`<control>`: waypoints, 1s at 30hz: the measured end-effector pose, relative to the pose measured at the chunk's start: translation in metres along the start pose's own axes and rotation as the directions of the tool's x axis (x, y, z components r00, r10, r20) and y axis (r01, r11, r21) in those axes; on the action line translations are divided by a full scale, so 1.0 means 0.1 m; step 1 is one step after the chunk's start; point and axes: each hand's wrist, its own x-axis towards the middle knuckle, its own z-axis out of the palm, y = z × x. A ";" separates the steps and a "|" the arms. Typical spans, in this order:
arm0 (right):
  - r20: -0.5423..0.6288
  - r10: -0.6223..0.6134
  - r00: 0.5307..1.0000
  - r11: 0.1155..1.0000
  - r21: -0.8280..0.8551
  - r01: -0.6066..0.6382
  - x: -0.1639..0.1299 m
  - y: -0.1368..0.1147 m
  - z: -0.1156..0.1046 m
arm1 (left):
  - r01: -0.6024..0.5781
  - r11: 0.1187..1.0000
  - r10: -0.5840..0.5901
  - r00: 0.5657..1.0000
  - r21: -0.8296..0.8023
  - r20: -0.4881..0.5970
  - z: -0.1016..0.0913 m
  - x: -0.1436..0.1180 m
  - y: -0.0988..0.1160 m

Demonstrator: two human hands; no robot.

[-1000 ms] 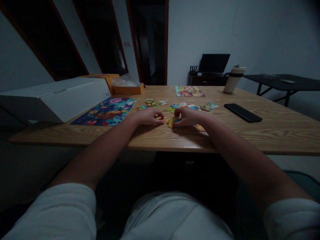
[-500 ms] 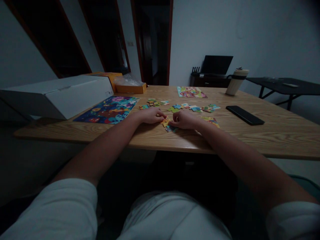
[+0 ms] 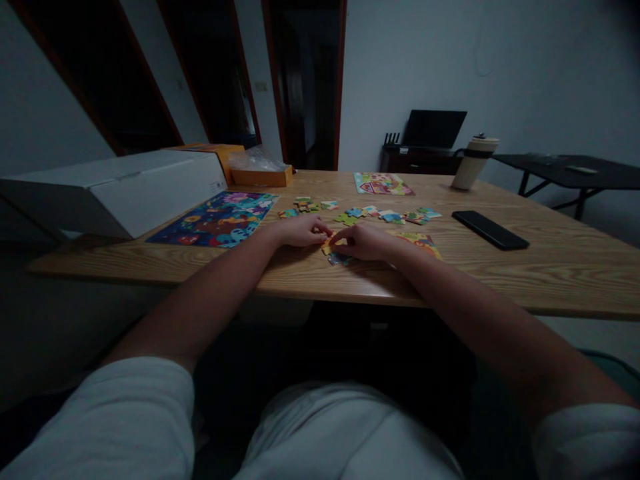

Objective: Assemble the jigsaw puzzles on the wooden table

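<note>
My left hand [image 3: 300,231] rests on the table, its fingers curled and pinched at the far-left side of a yellow-orange puzzle piece [image 3: 327,248]. From the other side my right hand [image 3: 365,241] reaches in, thumb and fingertips closed on the same small cluster. A grey-blue puzzle piece [image 3: 339,259] lies against the near side of the yellow one, partly under the right hand. Beyond the hands several loose puzzle pieces [image 3: 346,219] are scattered. A joined yellow-orange section [image 3: 423,244] shows behind my right wrist, partly covered by it.
On the left lie a dark-blue picture sheet [image 3: 215,220] and a white box [image 3: 125,190]. An orange tray [image 3: 263,177] holds clear plastic. A pink-green picture [image 3: 383,184] lies at the back. A black phone [image 3: 489,230] and a cream tumbler [image 3: 469,165] are on the right.
My right hand has shifted slightly left and its fingertips now reach over the yellow piece. More of the joined section shows behind the wrist. The left hand stays where it was.
</note>
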 end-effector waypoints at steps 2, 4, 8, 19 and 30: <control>0.011 -0.003 1.000 1.000 -0.009 0.003 -0.01 -0.03 0.00 | 0.002 1.000 -0.002 1.000 0.007 0.000 -0.01 -0.01 0.00; 0.025 -0.005 1.000 1.000 -0.025 0.005 -0.01 -0.06 0.01 | 0.001 1.000 -0.001 1.000 0.014 0.009 -0.03 -0.02 0.00; 0.041 0.004 0.999 0.998 -0.059 -0.001 -0.02 -0.11 0.00 | -0.003 1.000 0.002 1.000 0.020 0.027 -0.06 -0.06 0.02; -0.035 0.124 0.992 0.988 0.095 -0.120 -0.08 0.24 -0.23 | 0.083 0.995 -0.094 0.976 -0.062 -0.196 -0.15 -0.13 -0.09; 0.135 0.122 0.983 0.993 -0.018 -0.121 -0.04 0.17 -0.18 | 0.514 0.841 -0.522 0.853 -0.170 -0.008 -0.40 -0.47 -0.74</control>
